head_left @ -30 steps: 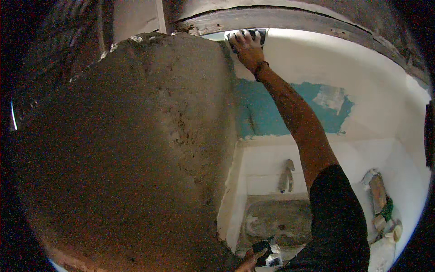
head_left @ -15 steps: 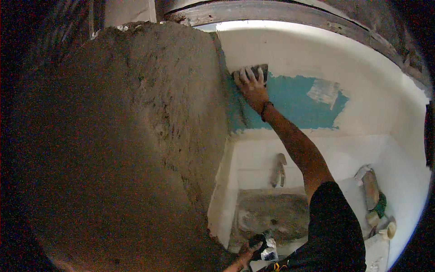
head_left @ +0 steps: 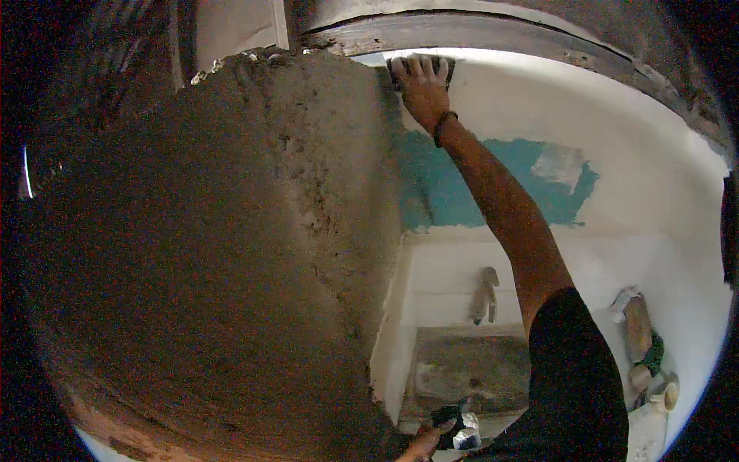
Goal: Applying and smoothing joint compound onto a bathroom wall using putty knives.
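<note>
High on the wall, my right hand (head_left: 423,86) has its fingers pressed over a dark flat spreader (head_left: 447,71), which lies against the white-coated wall (head_left: 508,100) near its top left corner. Below my wrist a teal patch (head_left: 454,181) shows through the white coat, with a pale smear (head_left: 558,165) at its right. At the bottom, my left hand (head_left: 423,445) is closed on a dark tool (head_left: 446,420) that carries a lump of white paste (head_left: 466,433). The tool's handle is mostly hidden, so its exact kind cannot be told.
A rough, bare grey wall (head_left: 308,192) fills the left side. Below the teal patch are a tap (head_left: 488,292) and a dirty sink basin (head_left: 446,369). Several items, including a brown block (head_left: 637,329) and a cream cup (head_left: 667,396), sit at the right. A wooden beam (head_left: 462,35) runs above.
My right hand has moved up the wall with the spreader, from the teal patch's upper left to near the top edge. My left hand still holds the dark tool low down. The view has shifted slightly.
</note>
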{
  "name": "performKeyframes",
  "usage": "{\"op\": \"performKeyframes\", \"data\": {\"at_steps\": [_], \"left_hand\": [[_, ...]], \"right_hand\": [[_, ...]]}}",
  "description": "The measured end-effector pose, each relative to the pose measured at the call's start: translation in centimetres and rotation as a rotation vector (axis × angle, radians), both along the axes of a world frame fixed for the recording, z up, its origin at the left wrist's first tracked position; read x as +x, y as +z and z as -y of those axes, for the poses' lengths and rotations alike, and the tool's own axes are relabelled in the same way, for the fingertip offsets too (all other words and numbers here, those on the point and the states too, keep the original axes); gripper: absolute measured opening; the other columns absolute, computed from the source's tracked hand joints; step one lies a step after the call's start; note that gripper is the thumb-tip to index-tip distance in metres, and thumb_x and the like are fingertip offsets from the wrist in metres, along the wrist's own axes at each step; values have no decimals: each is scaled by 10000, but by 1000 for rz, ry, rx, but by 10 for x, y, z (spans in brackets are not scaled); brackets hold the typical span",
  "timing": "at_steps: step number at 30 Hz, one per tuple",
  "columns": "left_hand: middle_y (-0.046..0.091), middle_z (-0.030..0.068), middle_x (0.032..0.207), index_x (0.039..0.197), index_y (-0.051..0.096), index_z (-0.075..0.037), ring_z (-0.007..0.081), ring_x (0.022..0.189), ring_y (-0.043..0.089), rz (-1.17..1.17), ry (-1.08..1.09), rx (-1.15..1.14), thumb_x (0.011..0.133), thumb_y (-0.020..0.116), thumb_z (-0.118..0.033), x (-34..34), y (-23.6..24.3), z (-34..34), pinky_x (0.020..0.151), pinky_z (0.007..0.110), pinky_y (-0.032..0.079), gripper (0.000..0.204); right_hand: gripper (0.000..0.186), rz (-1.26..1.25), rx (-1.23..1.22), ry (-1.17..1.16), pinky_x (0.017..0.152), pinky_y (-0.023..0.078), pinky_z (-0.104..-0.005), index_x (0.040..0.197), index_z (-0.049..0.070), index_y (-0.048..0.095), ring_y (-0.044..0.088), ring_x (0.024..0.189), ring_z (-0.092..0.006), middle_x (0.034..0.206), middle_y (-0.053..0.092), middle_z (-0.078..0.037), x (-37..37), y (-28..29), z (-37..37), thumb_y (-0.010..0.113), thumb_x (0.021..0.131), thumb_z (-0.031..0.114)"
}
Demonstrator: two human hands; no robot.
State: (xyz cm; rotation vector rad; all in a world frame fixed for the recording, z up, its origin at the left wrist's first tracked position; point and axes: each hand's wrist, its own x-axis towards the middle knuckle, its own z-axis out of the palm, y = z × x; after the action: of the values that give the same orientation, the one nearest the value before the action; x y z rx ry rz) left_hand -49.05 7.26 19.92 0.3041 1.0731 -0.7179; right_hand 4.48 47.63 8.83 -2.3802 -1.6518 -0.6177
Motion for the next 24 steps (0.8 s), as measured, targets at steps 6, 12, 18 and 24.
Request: {"op": "performKeyframes", "data": {"at_steps": [6,12,18,24], "left_hand": [[611,82,986,1166,500,-18,188,882,572,-33,-43,60,737,684,-374,-1,1,-4,808,318,436,587],[611,82,991,1165,501,-19,188,887,571,-46,-89,96,736,684,-377,0,-4,-1,810,320,436,588],[610,82,995,1164,503,-21,189,892,571,-67,-140,138,734,684,-380,0,-9,1,811,322,435,589],[609,82,1000,1163,504,-22,189,896,570,-83,-186,176,733,685,-383,1,-13,4,813,323,434,589]], "right_hand": [[513,30,-82,-18,925,253,-625,1236,176,417,431,1112,-312,1198,463,-118,11,0,-8,600,757,180],[465,125,-65,37,913,264,-620,1212,170,436,436,1094,-288,1167,464,-91,16,-9,14,571,767,146],[453,154,-57,39,897,278,-632,1248,188,416,426,1133,-307,1193,458,-107,18,-1,-11,503,805,148],[484,137,-138,0,918,259,-645,1259,170,405,406,1166,-321,1282,414,-110,9,12,-20,517,789,155]]}}
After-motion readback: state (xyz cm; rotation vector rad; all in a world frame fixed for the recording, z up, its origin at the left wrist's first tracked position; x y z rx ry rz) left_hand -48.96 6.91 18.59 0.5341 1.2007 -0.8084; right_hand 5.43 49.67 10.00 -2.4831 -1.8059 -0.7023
